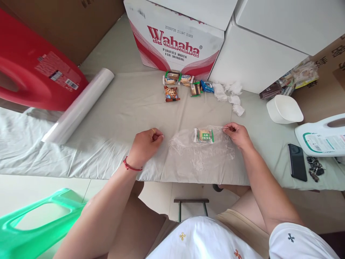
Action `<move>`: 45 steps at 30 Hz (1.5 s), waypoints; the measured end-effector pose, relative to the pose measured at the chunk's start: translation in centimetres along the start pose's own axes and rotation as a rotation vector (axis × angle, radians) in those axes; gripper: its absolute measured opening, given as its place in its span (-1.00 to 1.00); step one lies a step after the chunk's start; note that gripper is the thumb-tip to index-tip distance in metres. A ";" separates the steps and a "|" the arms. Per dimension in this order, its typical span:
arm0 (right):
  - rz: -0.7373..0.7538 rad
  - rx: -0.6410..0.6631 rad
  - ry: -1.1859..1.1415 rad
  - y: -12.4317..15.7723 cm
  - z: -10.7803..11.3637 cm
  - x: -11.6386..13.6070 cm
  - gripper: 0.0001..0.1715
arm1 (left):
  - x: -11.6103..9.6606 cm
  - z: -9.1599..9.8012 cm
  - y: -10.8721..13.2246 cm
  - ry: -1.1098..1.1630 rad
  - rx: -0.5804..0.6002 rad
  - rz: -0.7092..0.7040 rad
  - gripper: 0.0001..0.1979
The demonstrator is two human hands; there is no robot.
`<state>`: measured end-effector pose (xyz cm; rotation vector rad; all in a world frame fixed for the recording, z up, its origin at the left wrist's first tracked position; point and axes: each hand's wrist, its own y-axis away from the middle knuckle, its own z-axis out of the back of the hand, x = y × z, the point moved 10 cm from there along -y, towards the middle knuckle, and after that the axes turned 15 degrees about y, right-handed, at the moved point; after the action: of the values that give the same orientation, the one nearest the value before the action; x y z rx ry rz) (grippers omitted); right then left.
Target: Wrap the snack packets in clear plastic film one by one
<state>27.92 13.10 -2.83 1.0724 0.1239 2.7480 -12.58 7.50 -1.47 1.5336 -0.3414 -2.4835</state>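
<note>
On film (pixel 201 160), packet (pixel 204 135) lies left-to-right, right hand (pixel 238 135) pinching film, left hand (pixel 146 145) curled

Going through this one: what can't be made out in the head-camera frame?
Head view, left hand: curled fingers hide whether it grips the clear plastic film by its edge.
Head view, snack packet: its print is too small to read.
Head view, white jug: cut off by the right edge.
Head view, red container: cut off by the left edge.
</note>
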 end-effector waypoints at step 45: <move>0.684 0.076 0.398 11.2 0.5 5.2 -0.61 | -7.4 -14.3 2.9 -0.419 0.537 -0.905 -0.33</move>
<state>22.91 3.17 2.63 0.6419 -0.1095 3.5734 3.67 5.65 -0.51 1.5471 -0.4853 -3.6902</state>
